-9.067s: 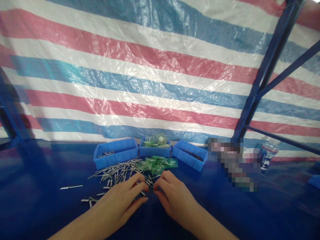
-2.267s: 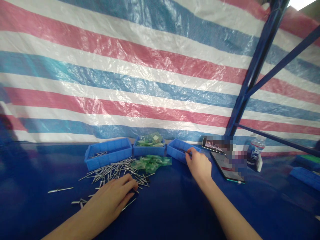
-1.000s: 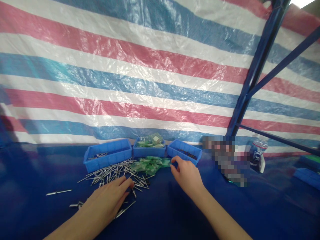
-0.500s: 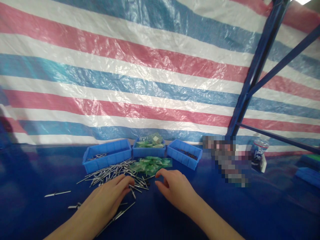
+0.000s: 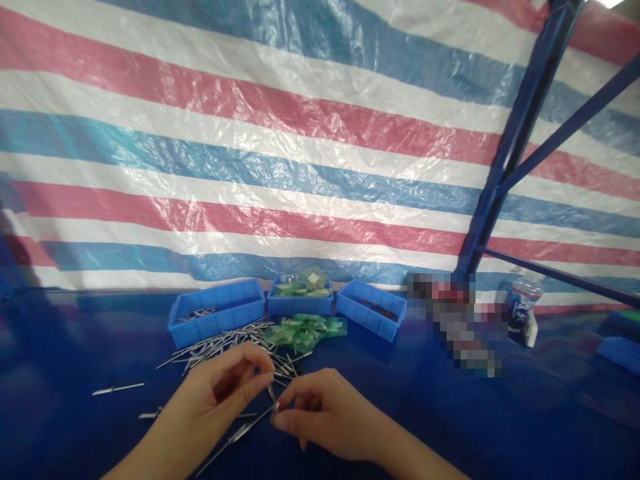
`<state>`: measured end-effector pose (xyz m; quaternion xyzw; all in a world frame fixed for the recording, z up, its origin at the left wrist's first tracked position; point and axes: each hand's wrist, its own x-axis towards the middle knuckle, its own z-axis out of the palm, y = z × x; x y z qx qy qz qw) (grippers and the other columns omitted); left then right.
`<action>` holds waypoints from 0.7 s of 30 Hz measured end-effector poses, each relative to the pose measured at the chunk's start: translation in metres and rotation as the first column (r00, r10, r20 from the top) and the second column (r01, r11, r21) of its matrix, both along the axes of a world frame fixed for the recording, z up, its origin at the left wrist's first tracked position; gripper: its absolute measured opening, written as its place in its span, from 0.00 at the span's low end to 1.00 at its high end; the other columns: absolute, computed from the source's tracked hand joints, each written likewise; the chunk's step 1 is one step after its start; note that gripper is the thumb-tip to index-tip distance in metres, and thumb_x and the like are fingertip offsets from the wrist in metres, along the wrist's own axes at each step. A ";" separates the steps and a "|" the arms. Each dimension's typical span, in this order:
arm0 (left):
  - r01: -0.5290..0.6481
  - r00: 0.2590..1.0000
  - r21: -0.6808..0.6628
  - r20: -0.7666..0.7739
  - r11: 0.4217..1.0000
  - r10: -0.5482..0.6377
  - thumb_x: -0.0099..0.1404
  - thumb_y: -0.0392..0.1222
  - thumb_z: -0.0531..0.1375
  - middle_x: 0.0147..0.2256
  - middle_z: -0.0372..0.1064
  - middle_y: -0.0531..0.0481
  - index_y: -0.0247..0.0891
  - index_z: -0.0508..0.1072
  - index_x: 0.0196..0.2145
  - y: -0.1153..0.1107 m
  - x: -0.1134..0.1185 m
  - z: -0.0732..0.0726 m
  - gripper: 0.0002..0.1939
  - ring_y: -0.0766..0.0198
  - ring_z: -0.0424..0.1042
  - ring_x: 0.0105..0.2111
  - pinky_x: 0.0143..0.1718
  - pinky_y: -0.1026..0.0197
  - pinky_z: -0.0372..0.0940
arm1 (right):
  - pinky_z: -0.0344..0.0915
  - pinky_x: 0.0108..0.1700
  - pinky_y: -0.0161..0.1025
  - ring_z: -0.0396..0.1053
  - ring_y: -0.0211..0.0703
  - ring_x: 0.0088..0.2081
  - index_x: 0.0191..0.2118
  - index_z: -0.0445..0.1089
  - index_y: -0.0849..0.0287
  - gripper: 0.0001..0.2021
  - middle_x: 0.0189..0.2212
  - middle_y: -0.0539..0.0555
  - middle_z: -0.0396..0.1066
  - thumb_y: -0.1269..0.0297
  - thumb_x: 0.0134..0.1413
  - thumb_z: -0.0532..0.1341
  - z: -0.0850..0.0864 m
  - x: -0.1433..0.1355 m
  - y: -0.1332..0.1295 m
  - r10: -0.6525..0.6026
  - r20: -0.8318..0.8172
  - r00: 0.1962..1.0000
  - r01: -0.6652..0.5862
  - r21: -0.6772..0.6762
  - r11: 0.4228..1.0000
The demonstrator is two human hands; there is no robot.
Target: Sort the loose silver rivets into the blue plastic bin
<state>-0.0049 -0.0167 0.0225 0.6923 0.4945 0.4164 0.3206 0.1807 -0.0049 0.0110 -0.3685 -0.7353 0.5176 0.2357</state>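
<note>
My left hand (image 5: 227, 387) is closed in a pinch, thumb against fingertips, on a thin metal pin (image 5: 271, 393) that looks like a blind rivet. Just right of it and lower, my right hand (image 5: 325, 413) pinches at the pin's lower end. A small light and brownish bit shows at those fingertips, too small to name. Behind my left hand spreads a pile of similar metal pins (image 5: 225, 343). Green plastic packets (image 5: 303, 330) lie heaped beyond my hands. Several loose pins, one of them a single pin (image 5: 119, 388), lie on the left and under my left wrist.
Three blue bins stand at the back: a left bin (image 5: 217, 323) with some pins, a middle bin (image 5: 300, 305) with green packets, a right bin (image 5: 373, 320) with small dark pieces. A labelled bottle (image 5: 523, 303) stands right, near a blue metal frame (image 5: 493, 193). Striped sheeting hangs behind the blue tabletop.
My right hand has moved left and down, its fingers closing, to meet the left. My left hand has turned and its pinch now shows. The view has shifted slightly.
</note>
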 end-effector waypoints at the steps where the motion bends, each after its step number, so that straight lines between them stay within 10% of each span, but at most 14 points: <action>1: -0.005 1.000 -0.008 0.030 1.000 0.005 0.54 0.61 0.62 0.19 0.60 0.57 0.41 0.72 0.28 0.002 -0.002 -0.005 0.19 0.67 0.60 0.20 0.20 0.68 0.57 | 0.52 0.24 0.25 0.57 0.27 0.18 0.32 0.73 0.66 0.07 0.16 0.43 0.61 0.66 0.51 0.67 -0.001 0.000 0.001 -0.009 -0.031 0.999 0.008 -0.027 1.000; 7: -0.068 0.990 0.072 0.132 0.995 0.058 0.56 0.62 0.62 0.20 0.62 0.59 0.43 0.72 0.31 0.013 -0.017 -0.030 0.19 0.69 0.60 0.19 0.19 0.70 0.57 | 0.50 0.21 0.26 0.56 0.28 0.18 0.28 0.69 0.65 0.07 0.15 0.44 0.61 0.68 0.49 0.67 0.003 0.002 0.004 -0.044 -0.128 0.991 0.027 -0.130 0.991; 21: -0.025 0.988 0.282 -0.139 0.959 0.067 0.64 0.59 0.55 0.21 0.62 0.58 0.44 0.73 0.34 0.016 -0.013 -0.026 0.17 0.66 0.63 0.20 0.20 0.68 0.58 | 0.51 0.24 0.30 0.57 0.31 0.21 0.27 0.70 0.64 0.05 0.17 0.46 0.61 0.69 0.52 0.62 0.010 0.005 0.006 -0.278 -0.079 0.957 0.286 0.124 0.950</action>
